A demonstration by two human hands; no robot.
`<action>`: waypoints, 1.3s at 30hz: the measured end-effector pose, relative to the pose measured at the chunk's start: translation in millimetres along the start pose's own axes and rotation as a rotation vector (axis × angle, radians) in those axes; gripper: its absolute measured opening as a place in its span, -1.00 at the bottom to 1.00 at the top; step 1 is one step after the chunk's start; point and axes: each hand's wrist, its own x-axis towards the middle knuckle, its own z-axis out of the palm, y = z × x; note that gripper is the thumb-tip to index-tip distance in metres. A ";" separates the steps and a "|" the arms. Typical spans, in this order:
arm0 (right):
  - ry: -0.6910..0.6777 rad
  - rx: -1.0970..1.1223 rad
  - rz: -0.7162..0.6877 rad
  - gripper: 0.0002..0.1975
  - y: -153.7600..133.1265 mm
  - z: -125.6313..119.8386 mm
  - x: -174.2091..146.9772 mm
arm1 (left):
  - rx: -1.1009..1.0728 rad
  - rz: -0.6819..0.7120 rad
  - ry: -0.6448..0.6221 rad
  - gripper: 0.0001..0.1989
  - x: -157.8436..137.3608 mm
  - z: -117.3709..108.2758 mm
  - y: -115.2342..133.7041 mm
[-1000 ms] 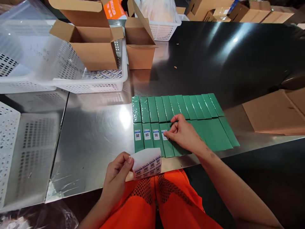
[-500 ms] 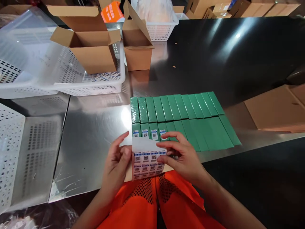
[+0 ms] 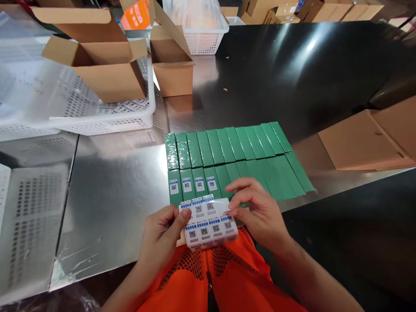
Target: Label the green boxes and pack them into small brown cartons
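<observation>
My left hand [image 3: 165, 232] grips the left edge of a sheet of QR-code labels [image 3: 211, 229], thumb on top. The sheet has blue-and-white labels in rows, and its upper edge bends back over the backing. At its upper right corner, beside a bare patch of backing, my right hand [image 3: 255, 212] pinches a label, mostly hidden by the fingers. Just beyond lie green boxes [image 3: 221, 147] in two tight rows, some with glossy wrap. Several boxes at the left of the near row each bear a QR-code label [image 3: 199, 183].
White perforated baskets [image 3: 104, 125] stand at the left, one carrying an open carton [image 3: 107, 82] above more label sheets. Another carton [image 3: 175, 78] stands beside it. A bagged load fills a basket [image 3: 204, 41] at the back. Flattened cardboard [image 3: 360, 141] lies right on the metal table [image 3: 104, 190].
The label sheet has tilted and its top edge now folds back. My left hand has closed on its left edge. My right fingers have drawn together at its upper right corner.
</observation>
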 end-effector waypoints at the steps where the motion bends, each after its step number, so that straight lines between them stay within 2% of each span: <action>1: 0.046 0.041 -0.022 -0.90 0.7 -4.3 6.3 | -0.016 -0.011 0.003 -0.51 -0.5 0.8 0.1; 3: 0.075 0.092 0.047 -0.92 4.5 -13.2 22.2 | -0.044 -0.018 -0.002 -0.53 -1.4 0.8 -0.8; 4: 0.041 0.095 0.122 -0.91 7.7 -17.3 30.8 | -0.053 -0.017 -0.008 -0.54 -1.9 0.1 -1.7; 7: -0.185 0.054 0.355 -0.82 20.5 -25.4 52.8 | -0.059 -0.015 -0.038 -0.56 -3.8 -4.5 -5.7; 10: -0.370 0.054 0.472 -0.40 33.2 -27.2 62.9 | -0.042 -0.020 -0.050 -0.57 -6.6 -9.7 -10.6; 12: -0.396 0.056 0.484 -0.18 38.4 -26.5 63.8 | -0.032 -0.032 -0.041 -0.56 -8.7 -12.1 -14.2; 13: -0.384 0.044 0.479 -0.16 39.6 -25.9 63.3 | -0.027 -0.042 -0.039 -0.55 -9.6 -12.9 -16.0; 23: -0.319 -0.201 0.535 -0.52 33.3 -16.3 69.4 | -0.009 -0.067 -0.096 -0.60 -7.9 -12.5 -21.4; 27: -0.336 -0.450 0.468 -0.57 32.0 -18.6 75.8 | 0.050 -0.033 -0.108 -0.57 -6.1 -9.1 -16.2; 29: -0.328 -0.505 0.409 -0.62 28.9 -20.7 71.4 | 0.071 -0.011 -0.099 -0.57 -5.6 -5.7 -13.0; 32: -0.362 -0.282 0.319 -0.73 20.1 -18.0 49.6 | 0.116 0.024 -0.079 -0.59 -4.0 0.6 -8.2; 35: -0.402 -0.089 0.154 -0.83 9.9 -9.5 20.7 | 0.169 0.057 -0.059 -0.58 -1.9 6.5 -4.1; 37: -0.340 -0.036 0.011 -0.95 5.1 -6.9 8.6 | 0.197 0.066 -0.055 -0.56 -0.8 9.6 -2.1; 39: -0.227 0.079 -0.070 -0.95 3.8 -11.4 7.4 | 0.218 0.066 -0.050 -0.54 -0.2 11.8 -0.6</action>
